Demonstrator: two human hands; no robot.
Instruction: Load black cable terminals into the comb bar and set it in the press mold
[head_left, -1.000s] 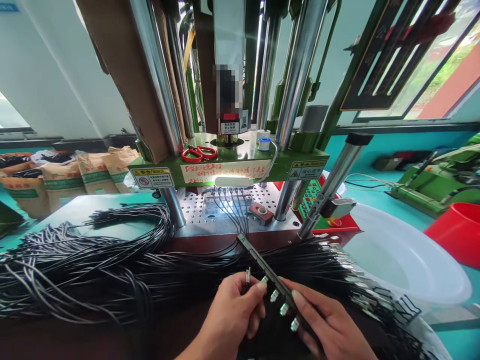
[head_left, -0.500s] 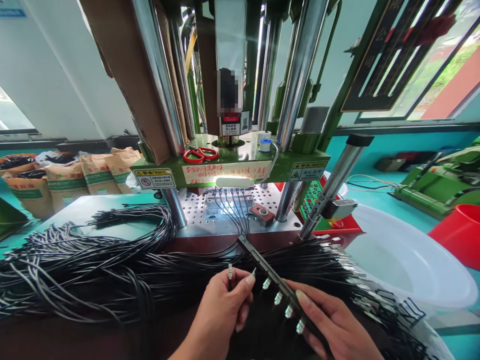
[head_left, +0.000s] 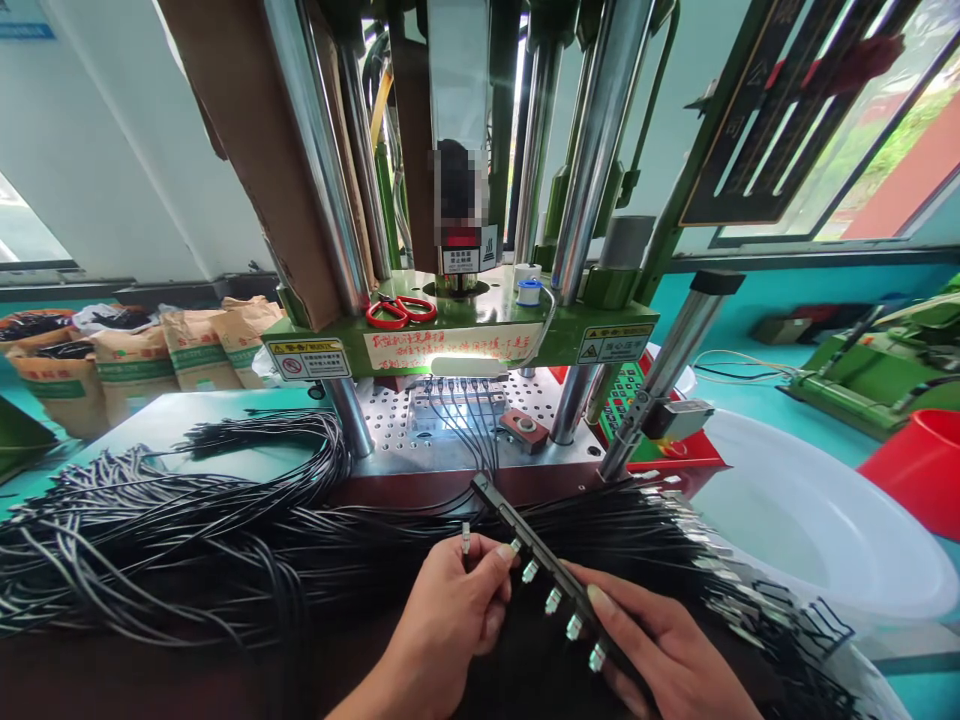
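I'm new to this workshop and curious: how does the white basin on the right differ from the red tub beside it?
The white basin is pale and translucent, while the red tub is solid red. The white basin shows nearly its whole wide rim and shallow bowl; the red tub is cut off by the picture's right edge. The white basin lies nearer the cable bundle, the red tub farther off. Both look like round plastic vessels standing open side up.
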